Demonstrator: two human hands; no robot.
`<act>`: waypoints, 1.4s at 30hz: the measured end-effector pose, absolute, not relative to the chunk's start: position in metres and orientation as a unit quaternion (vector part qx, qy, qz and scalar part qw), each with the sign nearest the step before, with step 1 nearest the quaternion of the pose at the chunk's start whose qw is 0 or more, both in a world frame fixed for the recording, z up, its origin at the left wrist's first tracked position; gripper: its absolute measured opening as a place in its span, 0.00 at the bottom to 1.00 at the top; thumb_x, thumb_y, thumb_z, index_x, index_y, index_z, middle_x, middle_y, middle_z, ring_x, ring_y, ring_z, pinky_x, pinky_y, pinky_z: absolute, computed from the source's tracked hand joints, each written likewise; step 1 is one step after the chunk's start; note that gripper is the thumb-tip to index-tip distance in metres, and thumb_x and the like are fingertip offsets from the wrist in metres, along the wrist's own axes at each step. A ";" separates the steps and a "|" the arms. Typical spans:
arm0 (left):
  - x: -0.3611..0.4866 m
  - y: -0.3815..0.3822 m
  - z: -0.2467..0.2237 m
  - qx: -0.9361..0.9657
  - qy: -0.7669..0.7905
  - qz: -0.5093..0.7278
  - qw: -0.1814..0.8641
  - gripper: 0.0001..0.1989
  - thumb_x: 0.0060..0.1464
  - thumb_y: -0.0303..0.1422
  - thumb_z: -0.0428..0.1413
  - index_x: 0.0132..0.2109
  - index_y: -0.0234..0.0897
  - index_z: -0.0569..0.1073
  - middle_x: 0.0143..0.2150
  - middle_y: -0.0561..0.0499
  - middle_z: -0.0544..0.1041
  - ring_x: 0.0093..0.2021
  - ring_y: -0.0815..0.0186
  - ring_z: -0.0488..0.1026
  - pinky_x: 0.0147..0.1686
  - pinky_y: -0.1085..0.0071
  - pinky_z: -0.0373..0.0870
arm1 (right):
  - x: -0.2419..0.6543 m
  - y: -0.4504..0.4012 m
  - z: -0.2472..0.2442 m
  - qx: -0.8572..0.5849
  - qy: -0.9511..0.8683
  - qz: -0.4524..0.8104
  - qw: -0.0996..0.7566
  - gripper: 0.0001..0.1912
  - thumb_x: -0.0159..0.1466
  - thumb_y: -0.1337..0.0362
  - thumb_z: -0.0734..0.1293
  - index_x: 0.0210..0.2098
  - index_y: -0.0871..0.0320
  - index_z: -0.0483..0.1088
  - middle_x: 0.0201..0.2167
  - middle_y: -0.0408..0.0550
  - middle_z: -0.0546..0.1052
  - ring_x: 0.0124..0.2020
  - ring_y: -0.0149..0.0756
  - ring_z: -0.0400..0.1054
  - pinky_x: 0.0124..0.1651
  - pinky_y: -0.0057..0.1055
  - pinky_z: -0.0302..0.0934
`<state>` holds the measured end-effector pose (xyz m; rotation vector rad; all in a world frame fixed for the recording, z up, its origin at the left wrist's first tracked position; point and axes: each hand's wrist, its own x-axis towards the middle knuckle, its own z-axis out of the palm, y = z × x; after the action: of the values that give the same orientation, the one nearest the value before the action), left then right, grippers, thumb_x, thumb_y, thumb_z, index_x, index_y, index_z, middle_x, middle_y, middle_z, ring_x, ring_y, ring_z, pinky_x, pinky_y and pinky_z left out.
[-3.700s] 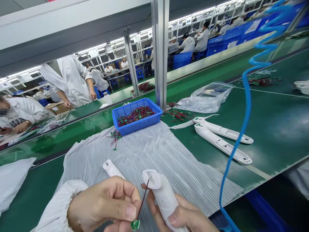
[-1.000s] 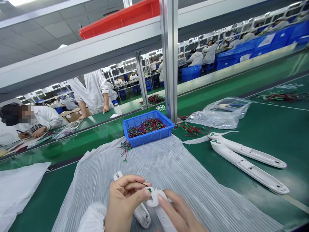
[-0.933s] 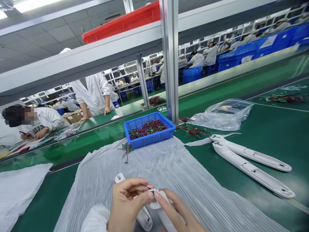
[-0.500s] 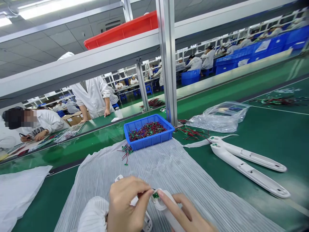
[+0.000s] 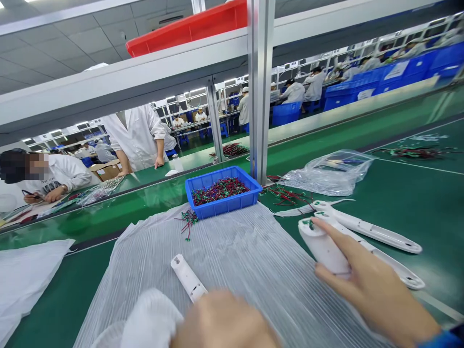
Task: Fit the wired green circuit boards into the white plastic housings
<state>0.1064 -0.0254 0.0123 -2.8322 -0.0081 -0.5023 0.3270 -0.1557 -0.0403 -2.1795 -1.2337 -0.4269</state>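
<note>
My right hand (image 5: 369, 275) grips a long white plastic housing (image 5: 324, 249) with a small green circuit board in its rounded end. It is held just left of two similar white housings (image 5: 357, 222) lying on the green table. My left hand (image 5: 224, 321) is a blur at the bottom edge, its fingers hidden. Just beyond it, another white housing (image 5: 186, 276) lies on the white foam sheet (image 5: 239, 246), its near end covered by that hand.
A blue bin (image 5: 226, 208) holds many small green boards with red wires; a loose cluster (image 5: 187, 223) lies beside it. Clear plastic bags (image 5: 329, 174) are at the right. A metal post (image 5: 259, 96) rises behind the bin. Two people in white work across the line.
My right hand has carried the white housing from the middle to the right, beside the other two. My left hand has come off it and moved down.
</note>
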 end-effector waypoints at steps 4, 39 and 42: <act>0.125 0.071 0.007 -0.951 -0.208 -0.227 -0.037 0.08 0.51 0.26 0.47 0.30 0.36 0.70 0.28 0.51 0.74 0.29 0.70 0.71 0.31 0.75 0.68 | 0.385 -0.159 -0.068 -0.857 -0.449 -0.138 0.210 0.33 0.52 0.63 0.57 0.58 0.59 0.52 0.45 0.56 0.69 0.42 0.48 0.67 0.39 0.40 0.63; 0.141 0.199 -0.073 -0.913 -0.321 -0.219 -0.123 0.05 0.49 0.28 0.50 0.32 0.33 0.70 0.32 0.48 0.71 0.36 0.64 0.68 0.38 0.71 0.62 | 0.169 -0.045 -0.064 -0.755 -0.599 0.122 0.239 0.27 0.53 0.68 0.62 0.53 0.63 0.60 0.50 0.50 0.67 0.49 0.43 0.57 0.53 0.36 0.54; 0.146 0.198 -0.075 -0.909 -0.333 -0.220 -0.121 0.09 0.51 0.32 0.50 0.35 0.32 0.71 0.33 0.47 0.72 0.36 0.63 0.69 0.38 0.70 0.63 | 0.163 -0.043 -0.078 -0.774 -0.593 0.003 0.220 0.27 0.55 0.74 0.58 0.56 0.64 0.57 0.46 0.51 0.71 0.45 0.44 0.61 0.46 0.37 0.59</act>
<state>0.1458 0.1982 -0.0753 -3.0980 -1.1354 -0.7499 0.1626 -0.0430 -0.0778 -2.1416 -1.6413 0.0082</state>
